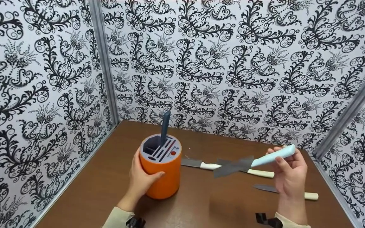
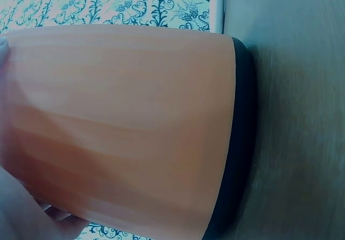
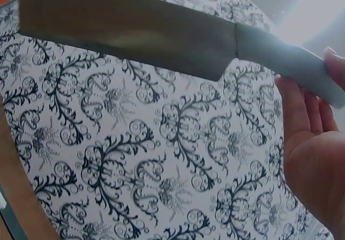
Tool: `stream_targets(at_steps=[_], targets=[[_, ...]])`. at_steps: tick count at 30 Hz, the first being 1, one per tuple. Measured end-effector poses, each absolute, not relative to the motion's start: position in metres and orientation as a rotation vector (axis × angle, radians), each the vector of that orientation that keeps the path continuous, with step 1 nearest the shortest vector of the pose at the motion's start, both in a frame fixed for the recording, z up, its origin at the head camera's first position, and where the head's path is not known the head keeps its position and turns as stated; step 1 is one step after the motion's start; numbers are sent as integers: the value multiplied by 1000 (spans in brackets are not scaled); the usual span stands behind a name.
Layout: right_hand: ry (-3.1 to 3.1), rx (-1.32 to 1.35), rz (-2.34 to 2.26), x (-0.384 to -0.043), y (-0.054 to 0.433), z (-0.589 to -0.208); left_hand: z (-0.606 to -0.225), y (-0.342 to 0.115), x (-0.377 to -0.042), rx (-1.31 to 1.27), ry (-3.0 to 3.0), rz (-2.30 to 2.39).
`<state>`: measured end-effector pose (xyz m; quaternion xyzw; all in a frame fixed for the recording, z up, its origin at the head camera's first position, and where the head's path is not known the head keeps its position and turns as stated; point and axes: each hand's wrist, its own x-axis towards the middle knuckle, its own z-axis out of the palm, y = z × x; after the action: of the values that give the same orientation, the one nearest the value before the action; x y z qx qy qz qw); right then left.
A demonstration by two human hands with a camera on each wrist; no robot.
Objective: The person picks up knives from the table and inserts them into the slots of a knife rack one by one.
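An orange cylindrical knife block (image 1: pixel 166 179) stands upright on the table, its grey top full of slots. My left hand (image 1: pixel 140 178) grips its side, thumb across the front; the block's wall (image 2: pixel 124 116) fills the left wrist view. One dark blue knife handle (image 1: pixel 165 126) sticks up from the top. To the right, my right hand (image 1: pixel 291 172) holds a cleaver by its light blue handle (image 1: pixel 272 157), between thumb and fingers. Its broad dark blade (image 3: pixel 124 29) points left toward the block, above the table and apart from the block.
Behind the cleaver lie a white-handled knife (image 1: pixel 211 166) and a cream-handled knife (image 1: pixel 261 173), the latter's blade hidden. A smaller knife (image 1: pixel 311 196) lies near my right wrist, partly covered by it. Patterned walls (image 1: pixel 201 63) enclose the brown table (image 1: pixel 195 209).
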<state>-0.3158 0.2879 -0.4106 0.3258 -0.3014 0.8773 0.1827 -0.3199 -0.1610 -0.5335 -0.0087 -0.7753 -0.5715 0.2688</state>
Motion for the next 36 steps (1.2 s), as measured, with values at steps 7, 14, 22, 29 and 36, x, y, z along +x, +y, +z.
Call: stream_targets(at_steps=[7, 14, 22, 29, 36], targets=[[-808, 850, 2420, -304, 266, -402, -535, -160, -318, -7, -2098, -1548], [-810, 779, 2371, -296, 244, -397, -532, -159, -315, -3, -2082, -1498], [-782, 754, 2356, -290, 234, -398, -530, -155, -315, -23, -2098, -1483], [-847, 770, 2343, -291, 226, -397, -527, -152, -313, -42, -2055, -1431], [-963, 756, 2302, -290, 217, -398, -503, -150, -308, -133, -1705, -1089]])
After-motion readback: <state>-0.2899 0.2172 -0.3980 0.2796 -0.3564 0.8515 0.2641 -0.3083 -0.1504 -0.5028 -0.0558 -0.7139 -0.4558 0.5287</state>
